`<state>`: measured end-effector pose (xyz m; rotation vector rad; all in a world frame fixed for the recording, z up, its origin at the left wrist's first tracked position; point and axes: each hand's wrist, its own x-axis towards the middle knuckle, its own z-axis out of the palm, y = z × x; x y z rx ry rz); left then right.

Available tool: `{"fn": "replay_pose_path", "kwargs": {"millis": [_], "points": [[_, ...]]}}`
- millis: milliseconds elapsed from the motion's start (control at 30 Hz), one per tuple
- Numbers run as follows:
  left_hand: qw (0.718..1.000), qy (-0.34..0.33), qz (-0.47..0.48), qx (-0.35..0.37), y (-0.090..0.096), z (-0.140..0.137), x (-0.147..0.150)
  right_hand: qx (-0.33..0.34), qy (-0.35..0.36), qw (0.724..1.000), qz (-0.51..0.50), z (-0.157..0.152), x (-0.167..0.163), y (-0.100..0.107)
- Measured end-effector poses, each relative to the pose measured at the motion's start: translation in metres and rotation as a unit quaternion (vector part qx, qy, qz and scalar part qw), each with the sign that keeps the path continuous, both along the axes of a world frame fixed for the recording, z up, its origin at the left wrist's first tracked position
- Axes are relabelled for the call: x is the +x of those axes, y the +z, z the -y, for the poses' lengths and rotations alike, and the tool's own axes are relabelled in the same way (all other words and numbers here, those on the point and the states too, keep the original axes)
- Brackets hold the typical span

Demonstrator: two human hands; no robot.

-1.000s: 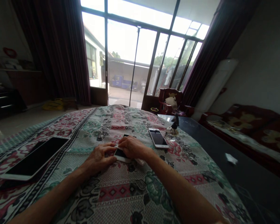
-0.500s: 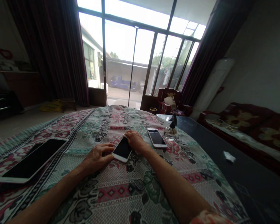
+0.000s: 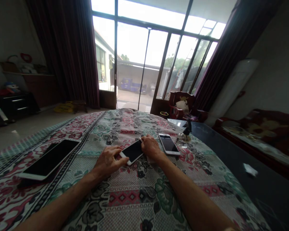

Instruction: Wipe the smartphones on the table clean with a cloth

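A white-framed smartphone (image 3: 133,152) with a dark screen lies slanted on the flowered tablecloth (image 3: 125,179). My left hand (image 3: 112,159) grips its near left end, the thumb over the corner and the fingers along the edge. At the far right end, my right hand (image 3: 152,147) is closed on the phone with its fingers bent. Something white and thin (image 3: 150,159) shows just under the right hand; I cannot make out what it is. A second white smartphone (image 3: 169,144) rests screen up to the right of that hand, apart from it.
A large white-framed tablet (image 3: 50,159) lies on the left, over something dark. Right of the second phone stands a small glass object with a black top (image 3: 186,133). A dark table (image 3: 231,150) adjoins on the right, with a crumpled white scrap (image 3: 250,170) on it.
The smartphone has turned clockwise to a more sideways slant. My left thumb now reaches over its near end, and both hands still hold it. The whole view has swung slightly left.
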<state>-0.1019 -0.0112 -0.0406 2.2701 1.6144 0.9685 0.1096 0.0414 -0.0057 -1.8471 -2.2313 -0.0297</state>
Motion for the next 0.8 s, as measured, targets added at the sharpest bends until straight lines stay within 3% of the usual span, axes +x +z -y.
{"fn": "replay_pose_path", "kwargs": {"millis": [133, 400, 800], "points": [[0.999, 0.007, -0.052, 0.004, -0.005, 0.006, 0.007, 0.009, -0.006, 1.0, -0.005, 0.001, -0.001, 0.0], [0.999, 0.019, -0.042, -0.027, -0.005, -0.001, 0.003, 0.033, 0.034, 0.999, 0.02, 0.01, -0.008, -0.002], [0.997, 0.046, -0.022, -0.061, -0.004, -0.002, 0.002, 0.045, 0.184, 0.982, 0.015, 0.024, -0.037, -0.011]]}}
